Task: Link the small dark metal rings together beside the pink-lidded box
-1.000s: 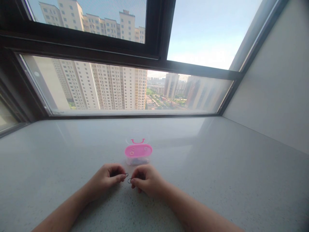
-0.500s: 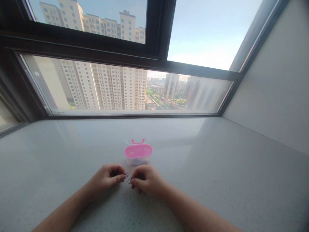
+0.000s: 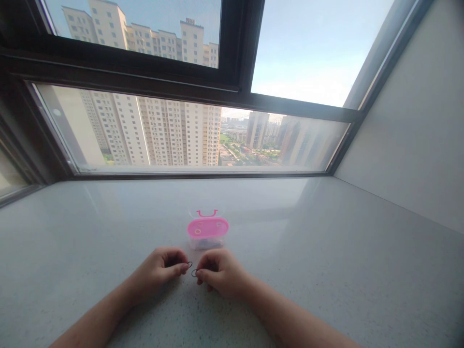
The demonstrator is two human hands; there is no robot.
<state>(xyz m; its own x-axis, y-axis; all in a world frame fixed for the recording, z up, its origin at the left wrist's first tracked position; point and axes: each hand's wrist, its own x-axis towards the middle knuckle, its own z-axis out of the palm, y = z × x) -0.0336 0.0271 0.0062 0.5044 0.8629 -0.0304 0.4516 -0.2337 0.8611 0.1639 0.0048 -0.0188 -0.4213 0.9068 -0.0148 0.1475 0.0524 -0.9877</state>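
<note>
My left hand pinches a thin dark ring between thumb and fingertips. Facing it, my right hand pinches a second dark ring, slightly lower. Both rings look like small hair elastics, and a narrow gap separates them. Just beyond the hands stands a small clear plastic box with a pink top. On that pink surface lie a yellowish ring and a pale ring. Behind it is a clear part with a pink handle. Something dark inside the box is too blurred to name.
A pale speckled countertop spreads under the hands and box. At its back edge rises a dark-framed window, with tall buildings outside. A plain white wall bounds the right side.
</note>
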